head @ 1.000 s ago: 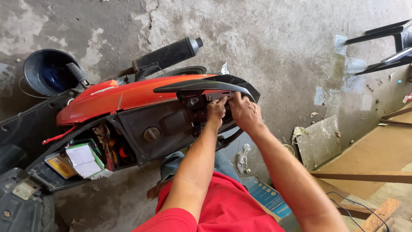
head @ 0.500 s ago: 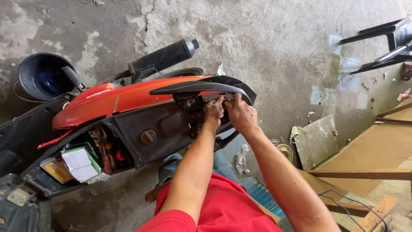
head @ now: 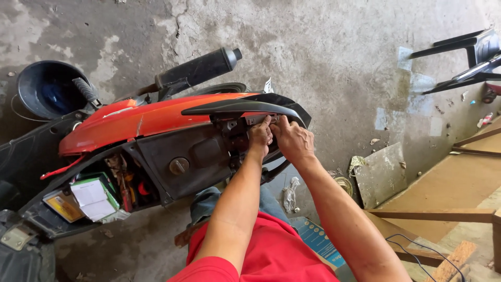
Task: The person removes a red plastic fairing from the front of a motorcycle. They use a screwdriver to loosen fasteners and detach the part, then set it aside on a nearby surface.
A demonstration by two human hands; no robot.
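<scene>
At the far left a dark round bucket [head: 44, 89] sits on the concrete floor [head: 323, 68]. Beside it an orange scooter [head: 151, 117] stretches across the left half of the scene, its long axis running left to right and rising slightly toward its tail, which points right. Its open under-seat compartment [head: 91, 196] at the near left holds a green-and-white box [head: 94, 196] and some papers. Farther right, a black fuel cap [head: 178, 166] sits in the dark inner panel, and the black exhaust pipe [head: 198, 68] juts out beyond the bodywork, pointing right and away. A black grab rail [head: 240, 107] curves over the tail.

Just under that rail, the left hand [head: 259, 137] is curled, its fingertips pressed on a small grey part [head: 258, 119] inside the tail section. The right hand [head: 293, 141] lies touching it on the right, fingers bent onto the same spot; whether either hand truly grips the part cannot be told. The person wears a red shirt [head: 271, 250].

To the right, a flat grey slab [head: 383, 175] leans near wooden boards [head: 443, 209], and black chair legs [head: 464, 52] stand at the far right.
</scene>
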